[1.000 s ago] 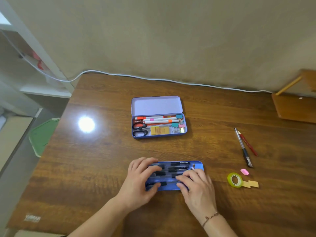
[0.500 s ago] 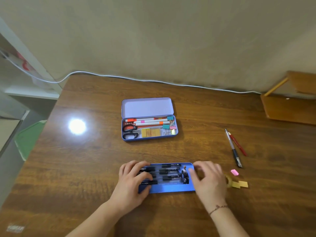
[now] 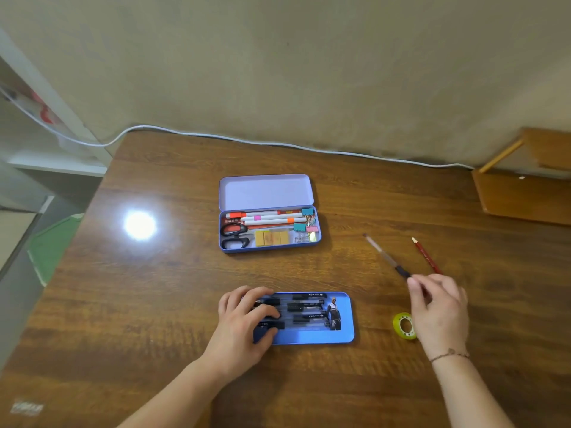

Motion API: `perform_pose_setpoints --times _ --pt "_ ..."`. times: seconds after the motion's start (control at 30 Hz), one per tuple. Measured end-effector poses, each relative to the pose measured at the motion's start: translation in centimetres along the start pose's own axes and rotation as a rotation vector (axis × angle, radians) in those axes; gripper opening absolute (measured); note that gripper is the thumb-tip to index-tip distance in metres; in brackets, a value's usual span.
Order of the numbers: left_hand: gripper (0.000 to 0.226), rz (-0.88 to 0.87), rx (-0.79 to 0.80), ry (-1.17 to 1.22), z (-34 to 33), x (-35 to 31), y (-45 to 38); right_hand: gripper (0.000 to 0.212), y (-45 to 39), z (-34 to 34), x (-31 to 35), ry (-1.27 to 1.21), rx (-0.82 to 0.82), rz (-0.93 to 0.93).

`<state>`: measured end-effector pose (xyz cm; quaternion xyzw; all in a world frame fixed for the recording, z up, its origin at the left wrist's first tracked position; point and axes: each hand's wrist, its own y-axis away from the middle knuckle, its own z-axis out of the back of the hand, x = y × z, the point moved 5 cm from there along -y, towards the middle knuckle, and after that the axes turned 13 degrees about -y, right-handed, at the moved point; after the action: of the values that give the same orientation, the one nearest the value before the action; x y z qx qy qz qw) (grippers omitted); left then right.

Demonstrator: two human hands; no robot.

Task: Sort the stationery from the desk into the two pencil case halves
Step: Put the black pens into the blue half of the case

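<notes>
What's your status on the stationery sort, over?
Left hand flat on near blue case. Right hand pinching the pen, lifted. Red pencil and tape roll not yet sorted. Path clear.

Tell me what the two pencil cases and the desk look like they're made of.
The far pencil case looks like thin painted metal, matte lilac, with a rolled rim and a hinged lid. The near blue case seems the same tin type with a glossier printed finish. The desk looks like wood or wood-grain laminate; the lamp glare suggests a glossy coat.
</notes>
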<state>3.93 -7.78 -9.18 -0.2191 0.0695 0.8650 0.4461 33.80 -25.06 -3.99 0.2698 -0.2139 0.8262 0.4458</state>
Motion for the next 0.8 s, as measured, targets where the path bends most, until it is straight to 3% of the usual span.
perform_pose_setpoints --times 0.13,0.27,0.47,0.53,0.6,0.73,0.8 --pt "0.025 -0.015 -0.003 0.031 0.3 0.1 0.1 0.024 6.0 -2.1 4.4 -0.102 0.213 0.438" --pt "0.021 -0.021 -0.045 0.142 0.9 0.7 0.3 0.02 10.2 -5.5 4.8 -0.122 0.342 0.601" --pt "0.042 0.08 -0.073 0.322 1.3 1.5 0.6 0.018 10.6 -7.5 5.4 -0.07 0.326 0.567" --pt "0.033 0.088 -0.078 0.331 1.5 1.4 0.6 0.018 10.6 -7.9 5.6 -0.043 0.353 0.574" --pt "0.022 0.038 -0.09 0.273 1.5 0.9 0.7 0.014 10.5 -8.3 5.9 -0.033 0.378 0.562" --pt "0.033 -0.06 -0.086 0.105 0.7 0.4 0.4 0.005 10.4 -8.9 7.1 -0.008 0.396 0.512" --pt "0.027 -0.057 -0.11 0.077 0.5 0.5 0.4 0.005 10.5 -9.3 7.9 -0.01 0.413 0.504"
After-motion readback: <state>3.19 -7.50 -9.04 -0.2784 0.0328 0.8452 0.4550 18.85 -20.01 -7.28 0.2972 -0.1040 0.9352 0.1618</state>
